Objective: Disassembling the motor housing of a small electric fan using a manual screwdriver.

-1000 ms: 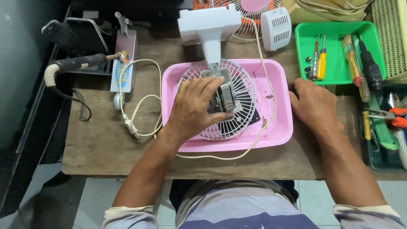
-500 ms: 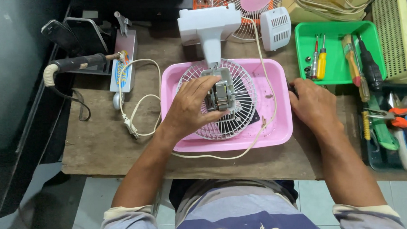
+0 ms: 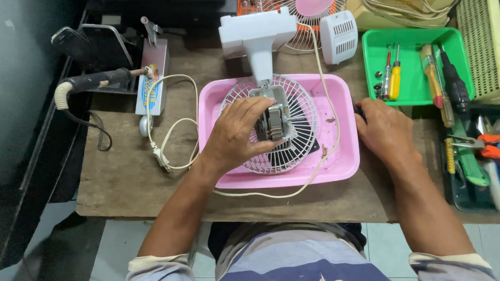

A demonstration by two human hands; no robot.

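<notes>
Bench status: green plastic tray (image 3: 416, 96) with screwdrivers sits right of the work, yellow slatted basket (image 3: 484, 40) beyond it, more hand tools in the dark bin (image 3: 460, 196) at far right. Black-handled soldering iron (image 3: 98, 81) on its stand to the left, cream power cord (image 3: 173, 124) looped beside it and trailing round the front of the pink plastic tray (image 3: 346, 164). White round fan guard (image 3: 295, 150) lies in that tray, white fan base (image 3: 256, 36) sticking out the back. My left hand (image 3: 236, 135) is curled over the grey metal fan motor (image 3: 271, 120) at guard centre, fingers gripping its side. My right hand (image 3: 387, 130) rests just outside the tray's right edge, half closed on something small and dark; can't tell what.
</notes>
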